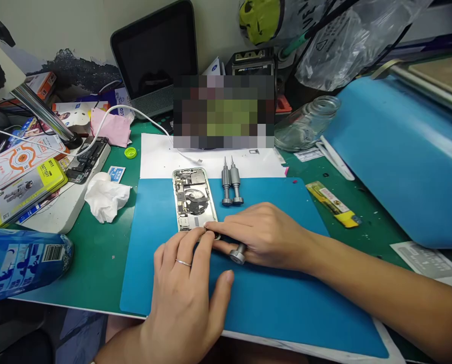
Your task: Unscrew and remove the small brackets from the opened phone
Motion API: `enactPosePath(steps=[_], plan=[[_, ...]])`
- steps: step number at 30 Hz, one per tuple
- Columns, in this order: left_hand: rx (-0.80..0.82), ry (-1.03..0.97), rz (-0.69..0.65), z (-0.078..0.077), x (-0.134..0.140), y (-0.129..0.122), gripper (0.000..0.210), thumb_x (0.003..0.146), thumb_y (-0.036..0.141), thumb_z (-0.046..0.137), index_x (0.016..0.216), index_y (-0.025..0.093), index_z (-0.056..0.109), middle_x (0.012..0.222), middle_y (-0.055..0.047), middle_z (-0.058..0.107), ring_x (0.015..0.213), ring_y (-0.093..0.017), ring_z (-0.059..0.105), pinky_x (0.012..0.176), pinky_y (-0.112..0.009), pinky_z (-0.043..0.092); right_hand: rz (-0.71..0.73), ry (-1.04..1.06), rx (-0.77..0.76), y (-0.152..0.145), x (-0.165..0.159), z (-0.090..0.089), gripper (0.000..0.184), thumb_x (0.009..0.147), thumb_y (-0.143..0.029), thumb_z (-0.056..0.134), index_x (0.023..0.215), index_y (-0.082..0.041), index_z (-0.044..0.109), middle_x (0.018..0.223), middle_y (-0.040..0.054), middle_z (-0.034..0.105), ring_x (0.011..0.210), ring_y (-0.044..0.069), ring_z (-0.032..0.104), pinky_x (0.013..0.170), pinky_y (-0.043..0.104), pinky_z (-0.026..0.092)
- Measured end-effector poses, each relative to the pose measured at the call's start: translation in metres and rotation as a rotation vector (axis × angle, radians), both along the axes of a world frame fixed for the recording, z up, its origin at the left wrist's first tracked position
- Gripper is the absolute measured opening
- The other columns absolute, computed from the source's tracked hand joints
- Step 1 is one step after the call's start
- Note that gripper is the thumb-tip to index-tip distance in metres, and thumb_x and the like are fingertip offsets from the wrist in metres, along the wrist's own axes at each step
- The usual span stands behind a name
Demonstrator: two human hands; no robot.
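An opened smartphone [196,199] lies on the blue mat, its inner parts and a round dark coil showing. My left hand [188,283] rests its fingertips on the phone's lower end, with fingers stretched out and the thumb spread away. Beside it, my right hand [266,235] is closed around a grey screwdriver [238,254]; only the knob end sticks out under the fingers. The right index fingertip meets the phone's lower edge close to the left fingertips, so that corner is mostly covered. Two more grey screwdrivers [231,182] lie side by side right of the phone.
The blue mat [286,303] covers the green table. At left are a crumpled tissue [106,196], a blue bottle-like pack [27,265] and a yellow battery box [29,192]. A glass jar [307,124] and a yellow packet [332,203] lie at right. A white cable [135,108] crosses behind.
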State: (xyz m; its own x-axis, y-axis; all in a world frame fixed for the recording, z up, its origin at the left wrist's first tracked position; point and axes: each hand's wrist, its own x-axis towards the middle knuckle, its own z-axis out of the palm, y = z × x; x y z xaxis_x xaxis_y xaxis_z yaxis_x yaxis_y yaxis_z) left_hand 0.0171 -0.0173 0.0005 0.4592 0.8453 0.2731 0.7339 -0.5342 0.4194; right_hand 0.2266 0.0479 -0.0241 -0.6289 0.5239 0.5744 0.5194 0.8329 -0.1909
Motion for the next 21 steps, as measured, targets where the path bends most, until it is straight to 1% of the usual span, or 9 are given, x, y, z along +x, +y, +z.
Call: enactPosePath(steps=[2, 6, 8, 11, 17, 21], plan=[[0.001, 0.003, 0.02, 0.0, 0.0005, 0.0, 0.041, 0.105, 0.03, 0.055, 0.144, 0.016, 0.051, 0.143, -0.01, 0.062, 0.134, -0.026, 0.051, 0.11, -0.04, 0.035, 0.006, 0.007, -0.01, 0.0001, -0.0001, -0.0001, 0.02, 0.104, -0.029, 0.057, 0.096, -0.014, 0.067, 0.061, -0.0039, 0.062, 0.051, 0.01, 0.055, 0.05, 0.029, 0.033], [0.015, 0.031, 0.034, -0.0009, 0.0038, 0.0012, 0.044, 0.106, 0.035, 0.054, 0.145, 0.016, 0.05, 0.145, -0.01, 0.062, 0.137, -0.027, 0.049, 0.11, -0.041, 0.03, 0.016, 0.013, -0.064, 0.0, -0.0009, -0.0014, 0.025, 0.106, -0.024, 0.052, 0.085, -0.016, 0.064, 0.061, -0.0042, 0.058, 0.048, 0.009, 0.044, 0.051, 0.029, 0.029], [0.03, 0.059, 0.041, -0.0016, 0.0046, 0.002, 0.045, 0.107, 0.038, 0.052, 0.147, 0.017, 0.05, 0.145, -0.01, 0.062, 0.138, -0.027, 0.048, 0.11, -0.041, 0.029, 0.014, 0.021, -0.081, -0.0001, -0.0014, -0.0024, 0.027, 0.106, -0.023, 0.05, 0.082, -0.017, 0.062, 0.06, -0.0045, 0.057, 0.048, 0.009, 0.041, 0.051, 0.029, 0.027], [0.039, 0.087, 0.044, -0.0023, 0.0042, 0.0029, 0.046, 0.108, 0.041, 0.05, 0.148, 0.018, 0.05, 0.145, -0.008, 0.063, 0.138, -0.027, 0.049, 0.11, -0.041, 0.027, 0.013, 0.024, -0.103, -0.0003, -0.0013, -0.0034, 0.025, 0.105, -0.023, 0.052, 0.082, -0.017, 0.062, 0.061, -0.0047, 0.056, 0.05, 0.009, 0.041, 0.052, 0.029, 0.027], [0.038, 0.103, 0.038, -0.0032, 0.0043, 0.0043, 0.047, 0.108, 0.044, 0.049, 0.147, 0.018, 0.051, 0.144, -0.009, 0.062, 0.138, -0.027, 0.048, 0.11, -0.041, 0.025, 0.032, 0.059, -0.127, -0.0004, 0.0002, -0.0022, 0.02, 0.104, -0.021, 0.054, 0.087, -0.017, 0.063, 0.064, -0.0044, 0.059, 0.052, 0.009, 0.045, 0.053, 0.028, 0.03], [0.034, 0.098, 0.033, -0.0035, 0.005, 0.0044, 0.047, 0.108, 0.045, 0.049, 0.145, 0.017, 0.052, 0.143, -0.01, 0.062, 0.137, -0.028, 0.048, 0.113, -0.042, 0.023, 0.038, 0.061, -0.127, -0.0007, 0.0005, -0.0017, 0.024, 0.104, -0.02, 0.052, 0.082, -0.018, 0.061, 0.063, -0.0049, 0.058, 0.05, 0.008, 0.043, 0.052, 0.028, 0.029]])
